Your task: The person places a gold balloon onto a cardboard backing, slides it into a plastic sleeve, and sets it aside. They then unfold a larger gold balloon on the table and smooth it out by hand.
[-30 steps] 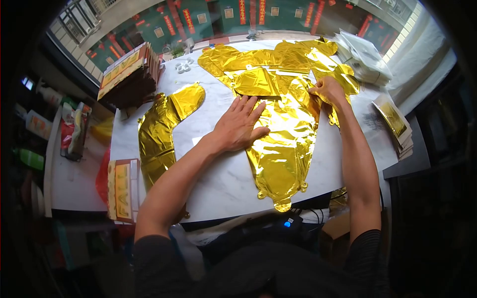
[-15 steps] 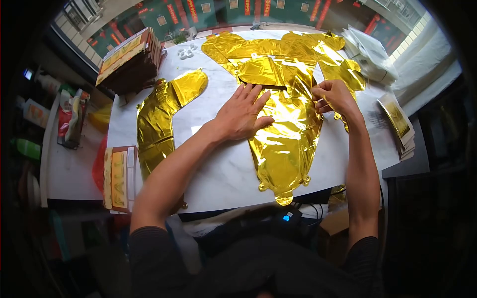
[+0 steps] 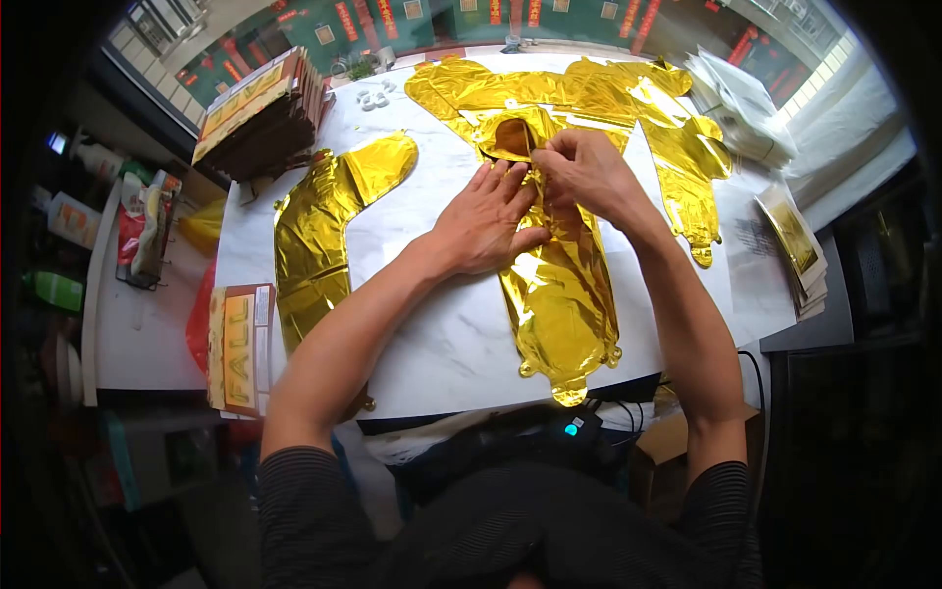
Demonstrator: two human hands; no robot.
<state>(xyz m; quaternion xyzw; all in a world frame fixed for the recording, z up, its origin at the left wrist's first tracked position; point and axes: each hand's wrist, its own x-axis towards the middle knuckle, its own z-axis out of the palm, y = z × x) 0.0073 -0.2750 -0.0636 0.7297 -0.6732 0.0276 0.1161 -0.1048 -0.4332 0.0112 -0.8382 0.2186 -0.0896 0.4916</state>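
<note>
A flat gold foil balloon [image 3: 564, 324] lies in front of me, its rounded tabbed end pointing toward the table's near edge. My left hand [image 3: 486, 224] rests flat on its left side, fingers spread. With closed fingertips, my right hand [image 3: 589, 175] pinches the balloon's edge, folded inward near the middle. Just beyond my left fingertips, the folded upper part stands up in a loop. Another curved gold foil balloon [image 3: 314, 236] lies to the left, partly covered by my left forearm. More gold foil [image 3: 549, 90] spreads across the back, and a piece [image 3: 692, 182] hangs down at right.
A stack of printed packets [image 3: 260, 113] stands at the back left, with another packet [image 3: 240, 348] at the near left edge. Small white pieces [image 3: 375, 96] lie behind. Clear plastic bags [image 3: 741, 113] and flat gold packages [image 3: 790, 240] are on the right.
My right hand has moved left, bringing the balloon's right edge inward over its middle. The upper flap has risen into a loop. My left hand stays flat in place.
</note>
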